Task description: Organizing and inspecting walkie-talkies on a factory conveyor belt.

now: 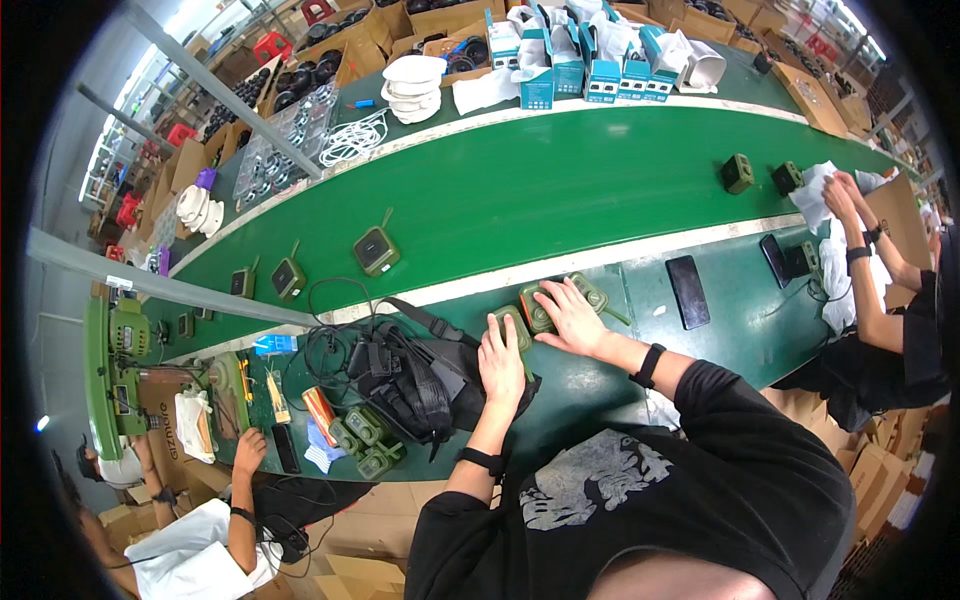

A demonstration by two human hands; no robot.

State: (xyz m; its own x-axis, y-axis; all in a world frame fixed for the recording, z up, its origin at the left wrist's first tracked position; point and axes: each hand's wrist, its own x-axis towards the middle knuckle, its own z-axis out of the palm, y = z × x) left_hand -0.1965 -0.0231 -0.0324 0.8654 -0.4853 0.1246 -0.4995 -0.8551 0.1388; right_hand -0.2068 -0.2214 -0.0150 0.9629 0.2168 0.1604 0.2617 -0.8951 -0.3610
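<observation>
Several small green box speakers lie around my hands on the green worktable. My left hand (pixel 501 368) lies with fingers stretched out over a green speaker (pixel 524 333), which is partly hidden beneath them. My right hand (pixel 576 320) is open, its spread fingers touching a green speaker with an orange edge (pixel 533 309). Beyond its knuckles sits another green speaker (pixel 590 289), whose strap points right. Left of my left hand lies a black bag (pixel 420 375) with straps and cables.
A green conveyor belt (pixel 480 190) carries strapped speakers (pixel 376 251). A black phone (pixel 687 292) lies to my right. More green speakers (pixel 365 428) are by the left table edge, near a green press machine (pixel 125 330). Co-workers sit on both sides; the right one holds white wrapping (pixel 815 195).
</observation>
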